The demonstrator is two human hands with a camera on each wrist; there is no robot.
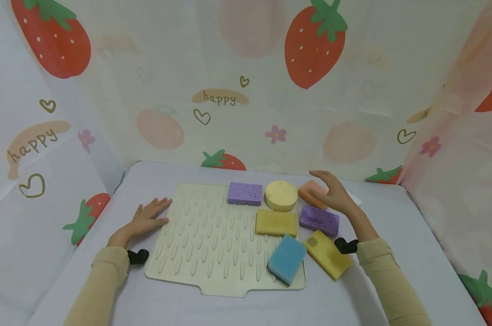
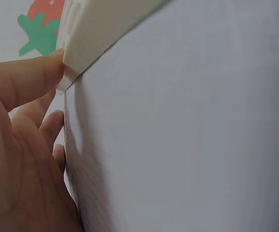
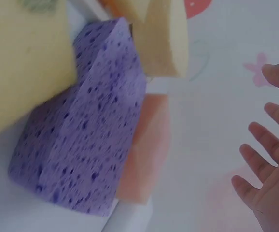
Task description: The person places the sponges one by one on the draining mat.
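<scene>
A person's left hand (image 1: 146,218) is resting at the left edge of a flat cream board with raised oblong ridges (image 1: 195,258), its fingers reaching out fairly straight, the thumb standing apart and touching the rim. The right hand (image 1: 339,197) is hovering at the far right, thumb and fingers spread and holding nothing, nearest to a peach-orange block-shaped sponge (image 1: 307,192) that is lying just beyond the board's right edge. Nearer, a speckled purple rectangular sponge (image 1: 319,221) and a yellow rectangular sponge with a round dark mark (image 1: 328,254) are lying to the right of the board on the white cloth-covered table (image 1: 384,226). On the board, a lighter purple rectangular sponge (image 1: 244,194) is lying at the far side, left of a thick round pale-yellow sponge (image 1: 281,195); a plain yellow rectangular sponge (image 1: 276,222) is sitting nearer, and a blue rectangular sponge (image 1: 287,258) is occupying the near right corner.
</scene>
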